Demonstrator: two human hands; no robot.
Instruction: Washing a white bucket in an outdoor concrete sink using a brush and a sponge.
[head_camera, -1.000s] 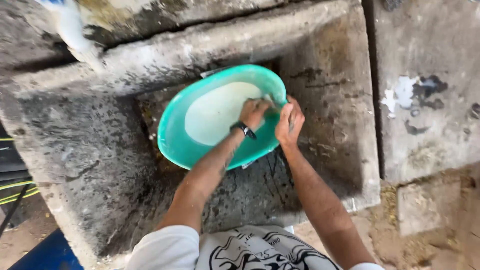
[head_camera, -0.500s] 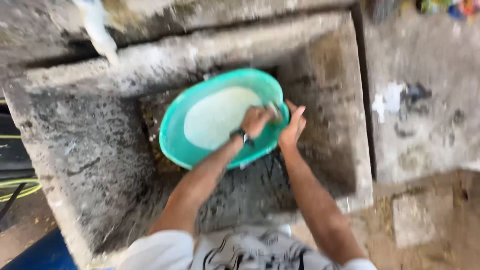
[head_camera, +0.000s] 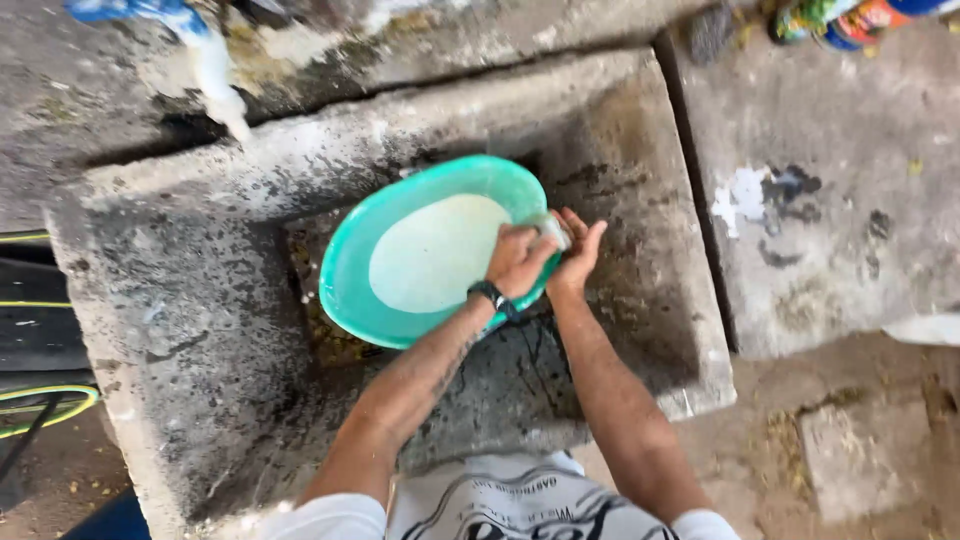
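Both hands meet at the near rim of a turquoise oval plastic basin (head_camera: 400, 290) of milky water, tilted in a concrete trough (head_camera: 640, 330) — left hand (head_camera: 517, 262) fisted, right hand (head_camera: 577, 252) cupped around a small pale object (head_camera: 553, 231); rinsing seems unfinished.

Stained concrete trough (head_camera: 180, 260), daylight

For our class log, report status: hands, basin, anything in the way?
Left hand and right hand together at the green basin rim, gripping something small. Basin holds milky water, sits in the concrete sink. Nothing in the way.
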